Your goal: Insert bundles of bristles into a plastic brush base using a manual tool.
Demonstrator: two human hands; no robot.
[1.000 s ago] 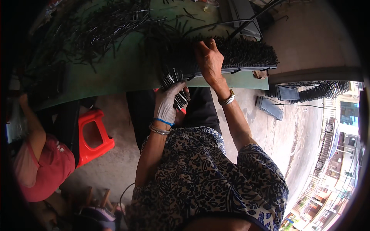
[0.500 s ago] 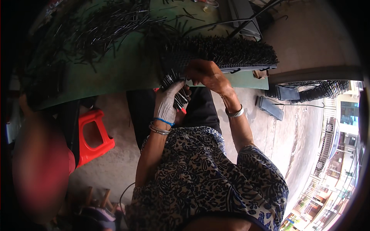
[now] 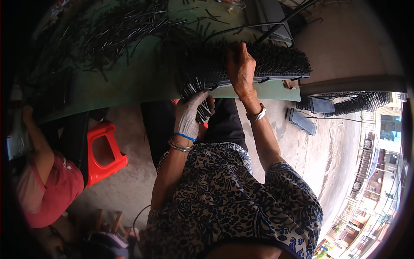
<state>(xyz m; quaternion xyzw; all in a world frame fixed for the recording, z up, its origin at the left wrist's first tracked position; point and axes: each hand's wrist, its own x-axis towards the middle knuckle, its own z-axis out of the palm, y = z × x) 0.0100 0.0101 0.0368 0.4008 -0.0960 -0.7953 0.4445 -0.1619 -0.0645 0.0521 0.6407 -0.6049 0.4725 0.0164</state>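
Note:
My left hand (image 3: pixel 188 114), in a pale knit glove, is closed around a bundle of thin dark strips (image 3: pixel 202 112) over my lap, just off the table's near edge. Strip ends stick out above and below the fist. My bare right hand (image 3: pixel 243 73) is over a long black perforated panel (image 3: pixel 205 71), at the edge of its bristly part. Short upright black strips (image 3: pixel 280 58) crowd the panel's right and far side. The right fingers are drawn together; what they hold, if anything, is hidden.
Loose black strips (image 3: pixel 125 32) lie heaped on the green table (image 3: pixel 133 84). A black metal frame (image 3: pixel 278 23) stands beyond the panel. Lower left are a red plastic stool (image 3: pixel 105 153) and another person in a red top (image 3: pixel 58 190). Grey panels (image 3: pixel 302 121) lie on the floor at right.
My right hand has moved away from the bundle, up and to the right, onto the panel. The left hand stays nearly still. The other person at left has shifted.

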